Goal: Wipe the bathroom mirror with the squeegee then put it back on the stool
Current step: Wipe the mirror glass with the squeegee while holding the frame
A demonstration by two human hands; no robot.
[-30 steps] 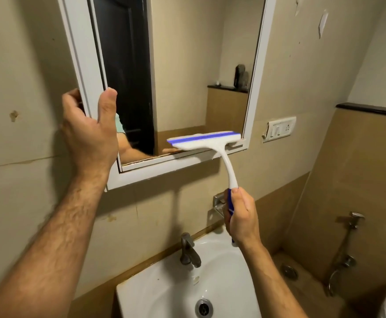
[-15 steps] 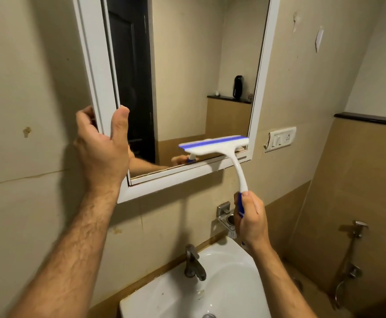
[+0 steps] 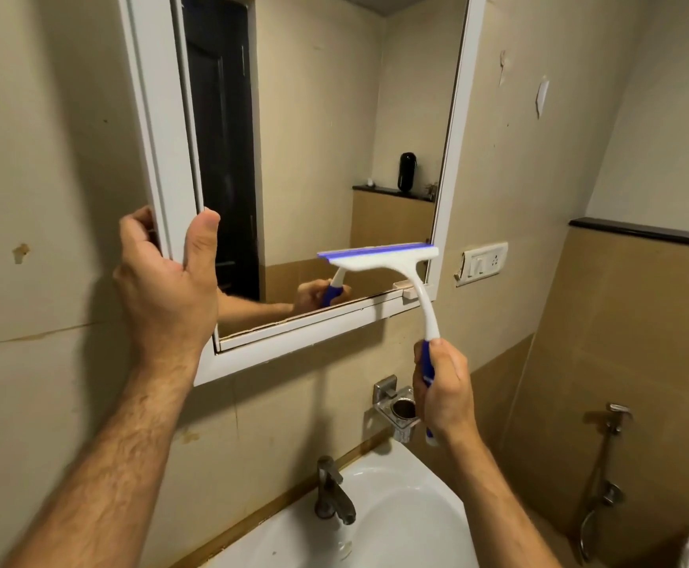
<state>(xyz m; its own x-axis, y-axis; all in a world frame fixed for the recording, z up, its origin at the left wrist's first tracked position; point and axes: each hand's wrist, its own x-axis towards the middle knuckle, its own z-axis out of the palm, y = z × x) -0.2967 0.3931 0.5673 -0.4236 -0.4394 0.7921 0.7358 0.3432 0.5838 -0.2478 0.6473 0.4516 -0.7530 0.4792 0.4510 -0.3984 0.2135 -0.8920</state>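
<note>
Left hand: your left hand [image 3: 166,284] grips the left side of the mirror's white frame [image 3: 158,157], thumb on the front face, fingers [image 3: 138,227] curled round the outer edge.
Right hand: your right hand [image 3: 443,389] is closed round the blue grip of the squeegee [image 3: 379,258]; the white neck rises from your fist to the head.
Squeegee position: the blade lies roughly level at the lower right of the mirror [image 3: 314,157], its right end near the right side of the frame. Whether the rubber edge actually touches the glass cannot be told from this view.
Stool: not in view.
Step in hand: judged as a wiping stroke low on the glass; the return to the stool is not yet due.
Stroke advice: keep the blade flat to the glass along its whole length, pressure even, and travel in one straight line.
Bracing advice: hold the frame firm so the panel does not swing under the blade.
Hazard: a small white clip [image 3: 410,289] sits on the bottom rail, just behind the neck; steer the blade clear of it.
Below: washbasin [image 3: 416,506] and tap [image 3: 332,491]; run-off would likely fall there.
</note>
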